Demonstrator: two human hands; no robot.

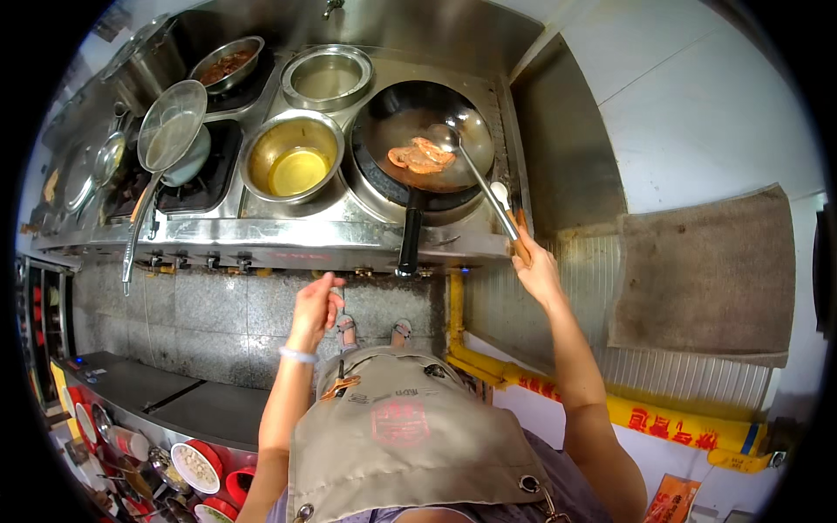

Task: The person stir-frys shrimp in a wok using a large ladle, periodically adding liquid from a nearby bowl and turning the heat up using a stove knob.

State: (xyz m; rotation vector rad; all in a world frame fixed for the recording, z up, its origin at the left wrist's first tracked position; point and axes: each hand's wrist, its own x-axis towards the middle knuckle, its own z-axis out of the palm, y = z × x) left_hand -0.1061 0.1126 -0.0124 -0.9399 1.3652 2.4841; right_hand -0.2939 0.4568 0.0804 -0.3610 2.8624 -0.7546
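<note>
My right hand (540, 273) grips the wooden end of a long steel ladle (481, 180). The ladle's bowl rests inside a dark wok (386, 118), just behind some browned orange pieces of food (418, 157), perhaps meat. The wok sits on the right burner, and its black handle (410, 238) points towards me. Bare of any tool, my left hand (319, 308) hangs in front of the stove edge, fingers loosely bent and apart. A steel bowl (254, 157) holding yellow oil (298, 173) stands left of the wok.
Behind the oil bowl is a steel pot of liquid (290, 78). A mesh strainer (173, 124) lies over a bowl, its handle jutting past the stove front. A bowl of dark red food (227, 65) stands farther back. Yellow pipe (484, 369) runs at right; ingredient bowls (196, 465) sit lower left.
</note>
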